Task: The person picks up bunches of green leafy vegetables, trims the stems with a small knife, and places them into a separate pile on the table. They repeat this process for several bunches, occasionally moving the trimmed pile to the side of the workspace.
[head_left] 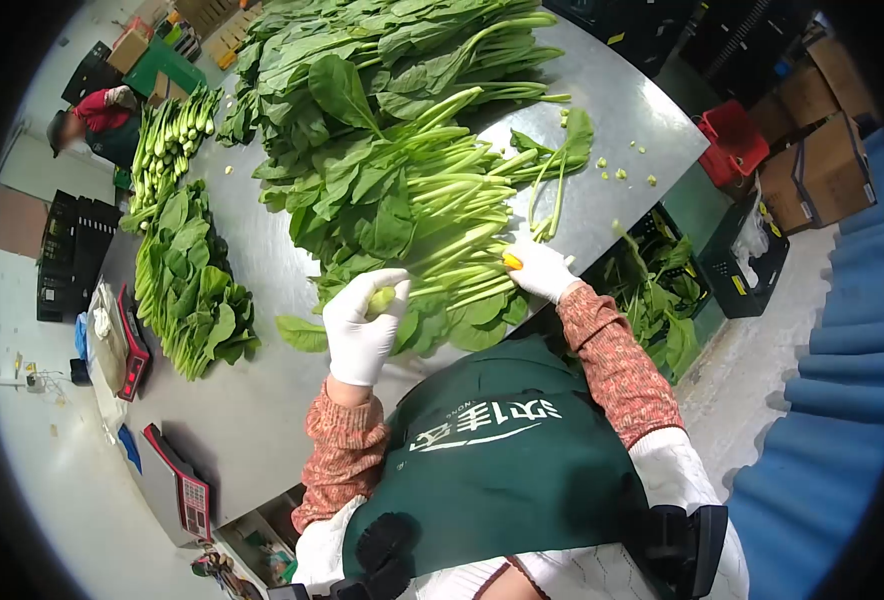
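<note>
A big heap of leafy greens (362, 90) covers the middle of the metal table (292, 400), its pale green stems pointing right. At the heap's near edge, my left hand (364, 325), in a white glove, has its fingers curled round a small piece of green leaf (381, 300). My right hand (540, 270), also white-gloved, is closed on a small orange-yellow tool (512, 261) beside the cut ends of the stems (472, 255). Two loose leafy stalks (559, 185) lie beyond it, with small green scraps (621, 174) near them.
More bundled greens (194, 290) lie on the left. Red-edged scales (179, 480) stand at the table's left edge. Below the right edge, a crate (702, 290) holds leaves. Cardboard boxes (817, 175) and a red basket (732, 145) are at right. Another person (102, 115) is at far left.
</note>
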Motion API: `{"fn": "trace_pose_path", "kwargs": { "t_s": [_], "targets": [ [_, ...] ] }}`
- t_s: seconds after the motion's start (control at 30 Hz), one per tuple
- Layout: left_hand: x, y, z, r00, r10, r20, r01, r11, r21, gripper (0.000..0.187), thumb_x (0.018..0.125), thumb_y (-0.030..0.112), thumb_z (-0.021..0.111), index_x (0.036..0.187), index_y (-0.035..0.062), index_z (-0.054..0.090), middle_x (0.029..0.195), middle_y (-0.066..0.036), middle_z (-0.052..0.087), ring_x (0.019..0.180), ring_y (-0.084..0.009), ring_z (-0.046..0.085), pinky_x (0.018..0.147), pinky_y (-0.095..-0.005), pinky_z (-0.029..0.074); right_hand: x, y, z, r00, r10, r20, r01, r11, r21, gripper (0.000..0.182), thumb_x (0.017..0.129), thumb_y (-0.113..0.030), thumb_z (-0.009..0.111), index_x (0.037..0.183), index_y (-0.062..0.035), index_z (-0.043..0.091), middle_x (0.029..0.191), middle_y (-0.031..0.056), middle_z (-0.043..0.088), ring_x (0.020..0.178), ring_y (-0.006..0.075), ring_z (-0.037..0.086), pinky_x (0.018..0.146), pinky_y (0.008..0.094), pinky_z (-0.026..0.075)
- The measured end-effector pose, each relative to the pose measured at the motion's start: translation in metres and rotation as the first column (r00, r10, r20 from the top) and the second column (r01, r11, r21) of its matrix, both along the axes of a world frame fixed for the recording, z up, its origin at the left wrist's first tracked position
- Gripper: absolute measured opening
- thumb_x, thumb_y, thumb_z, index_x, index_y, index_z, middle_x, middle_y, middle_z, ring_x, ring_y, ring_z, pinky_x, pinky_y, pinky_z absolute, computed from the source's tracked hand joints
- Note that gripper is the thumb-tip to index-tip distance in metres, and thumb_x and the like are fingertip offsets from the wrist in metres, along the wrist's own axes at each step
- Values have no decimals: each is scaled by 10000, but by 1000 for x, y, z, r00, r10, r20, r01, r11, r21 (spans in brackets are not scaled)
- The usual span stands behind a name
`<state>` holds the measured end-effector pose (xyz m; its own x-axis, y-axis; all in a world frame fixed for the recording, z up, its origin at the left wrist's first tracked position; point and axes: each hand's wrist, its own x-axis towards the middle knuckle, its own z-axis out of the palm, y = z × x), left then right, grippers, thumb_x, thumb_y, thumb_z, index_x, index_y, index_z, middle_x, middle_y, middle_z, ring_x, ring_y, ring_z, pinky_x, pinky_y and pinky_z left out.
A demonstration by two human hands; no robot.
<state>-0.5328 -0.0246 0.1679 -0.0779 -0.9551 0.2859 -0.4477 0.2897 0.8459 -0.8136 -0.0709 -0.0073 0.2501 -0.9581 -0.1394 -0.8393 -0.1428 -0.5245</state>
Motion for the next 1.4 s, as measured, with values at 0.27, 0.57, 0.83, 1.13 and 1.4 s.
{"fn": "trace_pose_path", "kwargs": {
  "t_s": [0.27, 0.57, 0.83, 1.13, 1.4],
  "targets": [
    [-1, 3, -23, 993, -72, 98, 70, 997, 22, 198, 834, 30, 725, 1032, 34, 707, 897, -68, 704, 793, -136, 652, 753, -257, 509, 10, 16, 29, 936, -148, 320, 171, 984, -44, 194, 816, -165, 680, 982, -65, 659, 929, 146, 669, 883, 337, 658, 773, 392, 513],
    [-31, 0, -10, 884, -108, 455, 258, 924, -282, 410, 686, 76, 755, 1086, 73, 668, 983, -94, 660, 876, -288, 616, 737, -368, 521, 51, 60, 164, 741, -14, 671, 241, 939, -247, 188, 818, -31, 697, 998, -16, 644, 893, 122, 629, 809, 252, 642, 742, 317, 507],
    [-27, 6, 5, 923, -148, 355, 251, 931, -264, 326, 717, 27, 727, 1037, 33, 663, 957, -126, 648, 876, -318, 611, 745, -374, 508, 51, 61, 116, 838, -188, 512, 350, 905, -242, 159, 876, -113, 612, 1021, -49, 630, 825, 95, 658, 698, 251, 648, 626, 351, 511],
    [-13, 0, 11, 917, -397, 45, 400, 911, -100, 258, 790, -4, 696, 1046, 2, 666, 969, -124, 661, 893, -267, 623, 804, -331, 490, 57, 69, 179, 364, -136, 922, 24, 990, 136, 344, 951, -122, 644, 1289, -65, 618, 819, -36, 594, 678, 31, 493, 607, 191, 412],
    [11, 2, 21, 963, -199, 181, 226, 963, -143, 223, 786, 2, 692, 1008, -4, 673, 933, -131, 661, 842, -274, 616, 759, -351, 491, 17, 64, 187, 680, -149, 718, 278, 958, -65, 122, 875, -36, 682, 988, 0, 654, 867, 54, 680, 701, 115, 606, 681, 260, 504]
  ]
}}
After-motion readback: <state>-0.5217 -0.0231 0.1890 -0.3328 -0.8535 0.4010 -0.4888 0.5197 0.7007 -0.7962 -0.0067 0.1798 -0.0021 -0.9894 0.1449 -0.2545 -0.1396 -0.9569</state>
